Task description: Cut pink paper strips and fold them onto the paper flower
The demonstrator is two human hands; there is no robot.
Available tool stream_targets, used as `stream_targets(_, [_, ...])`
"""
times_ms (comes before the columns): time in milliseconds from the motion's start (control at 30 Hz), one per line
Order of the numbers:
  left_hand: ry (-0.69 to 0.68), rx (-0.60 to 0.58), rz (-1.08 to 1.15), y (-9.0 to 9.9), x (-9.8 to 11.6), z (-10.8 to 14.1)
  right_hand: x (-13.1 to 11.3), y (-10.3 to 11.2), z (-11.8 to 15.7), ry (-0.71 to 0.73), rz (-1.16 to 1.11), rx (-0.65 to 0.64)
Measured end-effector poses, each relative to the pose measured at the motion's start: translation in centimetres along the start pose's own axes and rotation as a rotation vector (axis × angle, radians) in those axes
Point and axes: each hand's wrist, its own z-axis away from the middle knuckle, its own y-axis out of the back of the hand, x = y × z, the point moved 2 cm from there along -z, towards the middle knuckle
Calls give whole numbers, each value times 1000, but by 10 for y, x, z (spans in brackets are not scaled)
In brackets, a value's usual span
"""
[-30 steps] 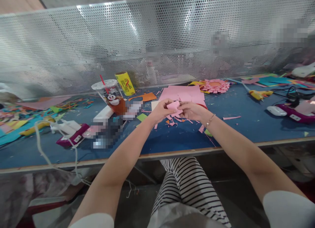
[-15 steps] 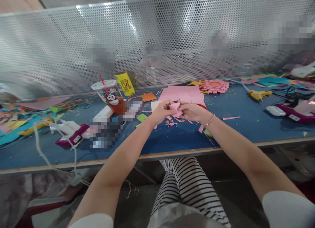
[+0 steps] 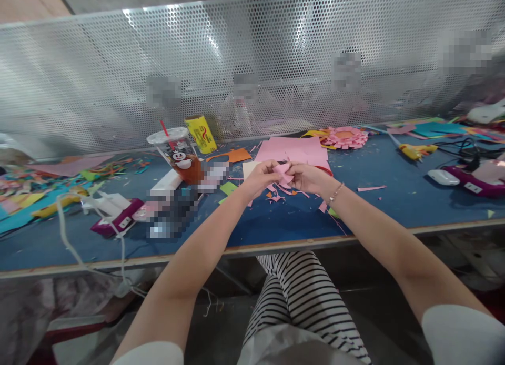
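Between the fingertips of both hands is a small piece of pink paper (image 3: 283, 173), bent or curled. My left hand (image 3: 261, 176) pinches its left side, and my right hand (image 3: 306, 176) grips its right side. Right behind the hands lies a larger pink sheet (image 3: 294, 148). A cream sheet (image 3: 248, 169) shows partly beside my left hand. Pink paper scraps (image 3: 277, 198) are strewn on the blue tabletop below the fingers. Something red with a curved edge (image 3: 324, 170) is mostly hidden behind my right hand.
A drink cup with a red straw (image 3: 182, 160) and a yellow box (image 3: 201, 134) stand left of centre. A pink paper rosette (image 3: 347, 137) lies at the back, a yellow glue gun (image 3: 416, 151) to the right. Purple power strips (image 3: 118, 220) sit on both sides. A perforated metal screen (image 3: 276, 54) borders the back.
The small pink paper has changed shape between my fingers and looks more curled over. Both hands stay at nearly the same spot.
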Motion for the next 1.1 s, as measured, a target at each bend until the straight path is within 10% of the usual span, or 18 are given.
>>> stream_targets(1100, [142, 34, 195, 7, -7, -4, -3, -12, 5, 332, 201, -19])
